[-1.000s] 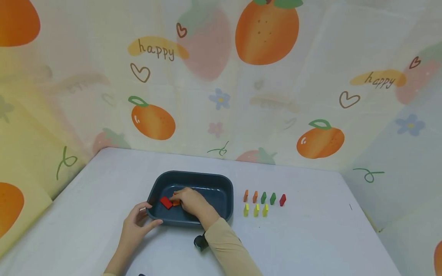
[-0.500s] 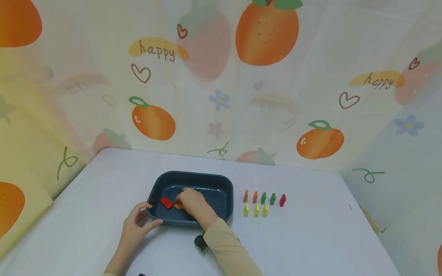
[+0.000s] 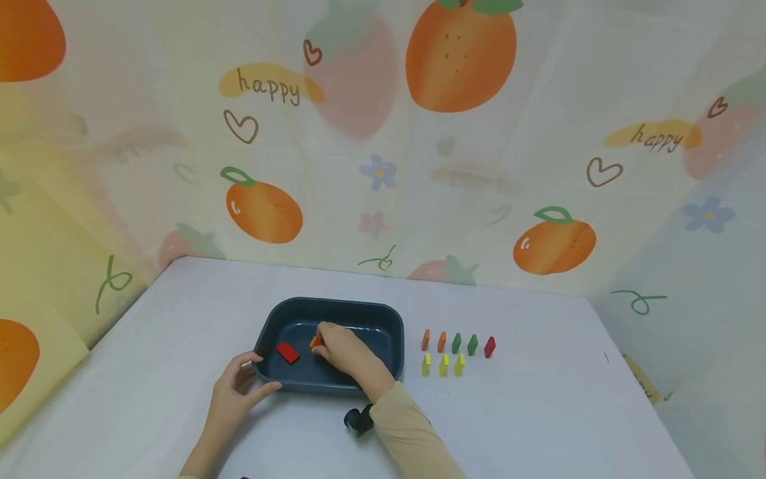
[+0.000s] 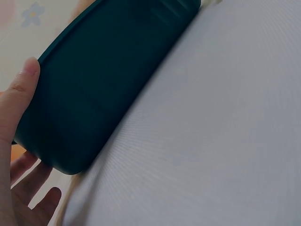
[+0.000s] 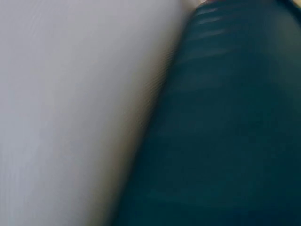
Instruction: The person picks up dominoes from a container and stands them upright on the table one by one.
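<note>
A dark blue-green tray (image 3: 317, 386) sits on the white table. My left hand (image 3: 237, 387) holds its near left corner, thumb on one side and fingers round the other, as the left wrist view shows on the tray wall (image 4: 103, 84). Inside, a red domino (image 3: 288, 352) lies flat at the left. My right hand (image 3: 344, 348) reaches over the front rim and pinches an orange domino (image 3: 314, 342), partly covered by the fingers. Only the tray's outer wall (image 5: 225, 122) and the table appear in the blurred right wrist view.
Right of the tray, several dominoes stand upright in two rows: orange (image 3: 441, 342), green (image 3: 473, 344) and red (image 3: 490, 347) behind, yellow (image 3: 444, 364) in front. A black device (image 3: 359, 422) is at the right wrist. A printed curtain (image 3: 371, 199) hangs behind the table.
My right hand has drawn the orange domino away from the red one, to the right and slightly up. The left hand and the tray stay in place.
</note>
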`<move>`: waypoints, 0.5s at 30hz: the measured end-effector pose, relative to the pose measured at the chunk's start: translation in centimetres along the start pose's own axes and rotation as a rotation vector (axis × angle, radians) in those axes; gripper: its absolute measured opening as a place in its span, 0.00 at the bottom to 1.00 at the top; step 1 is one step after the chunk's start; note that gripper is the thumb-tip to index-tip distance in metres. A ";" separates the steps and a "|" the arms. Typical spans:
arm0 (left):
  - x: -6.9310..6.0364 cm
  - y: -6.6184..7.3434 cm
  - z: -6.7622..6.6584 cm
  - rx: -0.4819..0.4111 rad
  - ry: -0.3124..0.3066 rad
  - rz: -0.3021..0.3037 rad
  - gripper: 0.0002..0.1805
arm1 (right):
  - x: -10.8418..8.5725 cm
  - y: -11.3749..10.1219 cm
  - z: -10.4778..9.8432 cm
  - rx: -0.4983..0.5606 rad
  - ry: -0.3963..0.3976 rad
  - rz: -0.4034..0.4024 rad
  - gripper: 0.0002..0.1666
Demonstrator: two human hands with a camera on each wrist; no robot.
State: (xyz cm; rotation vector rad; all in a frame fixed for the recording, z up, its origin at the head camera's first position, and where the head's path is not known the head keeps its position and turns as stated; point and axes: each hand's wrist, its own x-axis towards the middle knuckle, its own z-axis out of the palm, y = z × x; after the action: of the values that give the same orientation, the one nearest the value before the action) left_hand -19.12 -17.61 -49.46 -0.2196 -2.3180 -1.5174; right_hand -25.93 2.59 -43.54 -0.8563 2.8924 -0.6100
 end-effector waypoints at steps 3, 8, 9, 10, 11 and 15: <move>0.0 0.1 0.1 0.000 -0.002 0.003 0.30 | -0.4 0.3 -0.1 0.113 0.016 -0.011 0.09; 0.1 0.0 0.2 0.012 -0.012 -0.016 0.30 | -1.1 0.6 -0.4 0.173 0.037 -0.030 0.10; 0.1 0.0 0.2 0.025 -0.013 -0.022 0.30 | -1.2 0.7 -0.4 0.180 0.040 -0.033 0.10; 0.1 0.0 0.2 0.032 -0.012 -0.030 0.30 | -1.3 0.8 -0.4 0.184 0.045 -0.037 0.10; 0.0 0.0 0.1 0.043 -0.011 -0.036 0.30 | -1.4 0.9 -0.5 0.189 0.055 -0.042 0.10; -0.1 0.2 0.1 0.043 -0.002 -0.039 0.29 | -1.9 1.3 -0.7 0.212 0.114 -0.087 0.10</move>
State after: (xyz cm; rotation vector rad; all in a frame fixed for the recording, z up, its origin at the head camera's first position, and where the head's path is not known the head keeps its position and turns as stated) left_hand -19.02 -17.45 -49.32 -0.1667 -2.3671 -1.4844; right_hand -25.11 4.79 -43.49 -0.9487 2.8304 -0.9832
